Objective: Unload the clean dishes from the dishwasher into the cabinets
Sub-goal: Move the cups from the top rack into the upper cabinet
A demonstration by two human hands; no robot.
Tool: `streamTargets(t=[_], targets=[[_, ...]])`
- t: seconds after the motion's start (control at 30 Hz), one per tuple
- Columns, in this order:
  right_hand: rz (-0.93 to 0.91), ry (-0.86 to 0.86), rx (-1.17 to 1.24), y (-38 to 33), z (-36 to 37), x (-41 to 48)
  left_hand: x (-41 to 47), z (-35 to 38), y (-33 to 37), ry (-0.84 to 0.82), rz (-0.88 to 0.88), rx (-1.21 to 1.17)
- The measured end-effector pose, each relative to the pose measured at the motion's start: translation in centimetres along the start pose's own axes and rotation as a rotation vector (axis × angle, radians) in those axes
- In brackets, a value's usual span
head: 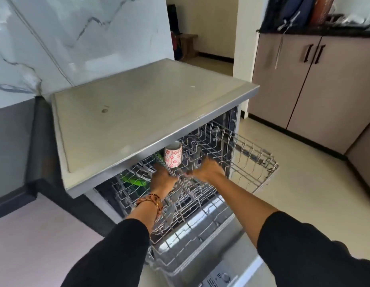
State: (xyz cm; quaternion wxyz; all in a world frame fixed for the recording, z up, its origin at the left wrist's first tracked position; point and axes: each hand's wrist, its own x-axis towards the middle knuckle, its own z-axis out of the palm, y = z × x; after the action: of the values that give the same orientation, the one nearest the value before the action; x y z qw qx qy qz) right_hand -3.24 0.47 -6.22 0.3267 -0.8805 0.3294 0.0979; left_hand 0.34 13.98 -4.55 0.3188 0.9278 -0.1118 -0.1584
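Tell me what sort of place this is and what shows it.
Most likely a home kitchen: an open dishwasher with its wire racks pulled out, a patterned cup at the upper one, and floor cabinets under a dark countertop on the right.

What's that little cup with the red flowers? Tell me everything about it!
The cup is small and white with red flower prints, no handle showing, likely ceramic. It tilts, open mouth up and leftward, just under the top edge of the dishwasher, above the upper rack. The left hand is right beneath it; blur hides whether fingers grip it.
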Motion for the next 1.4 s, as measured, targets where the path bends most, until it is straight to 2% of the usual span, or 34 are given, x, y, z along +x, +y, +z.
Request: streamTargets(t=[0.27, 0.47, 0.6, 0.7, 0.87, 1.0, 1.13, 1.23, 1.4], targets=[[-0.050, 0.064, 0.127, -3.8, 3.0, 10.7, 10.4, 1.8, -1.0, 0.024, 0.019, -0.066], [-0.048, 0.077, 0.197, -4.4, 5.2, 16.1, 14.4, 3.4, -1.4, -0.022, 0.049, -0.150], [-0.066, 0.052, 0.179, -5.3, 6.7, 19.8, 16.0, 3.7, -1.1, -0.134, 0.064, -0.144], [-0.074, 0.019, 0.186, -5.0, 9.7, 26.4, 17.3, 4.5, -1.6, -0.137, 0.086, -0.134], [-0.118, 0.017, 0.254, -6.2, 8.2, 22.2, 18.2, 5.0, -2.8, -0.094, 0.113, -0.123], [-0.165, 0.049, 0.310, -6.1, 7.5, 19.8, 17.7, 5.4, -4.2, 0.082, 0.105, -0.175], [-0.207, 0.060, 0.402, -4.5, 5.5, 16.7, 15.9, 5.7, -3.6, 0.163, 0.154, -0.177], [-0.250, 0.091, 0.456, -3.5, 3.7, 13.6, 14.2, 5.8, -2.4, 0.153, 0.153, -0.179], [-0.298, 0.155, 0.472, -0.9, 0.6, 7.3, 8.7, 6.3, 0.1, 0.059, 0.193, -0.312]])
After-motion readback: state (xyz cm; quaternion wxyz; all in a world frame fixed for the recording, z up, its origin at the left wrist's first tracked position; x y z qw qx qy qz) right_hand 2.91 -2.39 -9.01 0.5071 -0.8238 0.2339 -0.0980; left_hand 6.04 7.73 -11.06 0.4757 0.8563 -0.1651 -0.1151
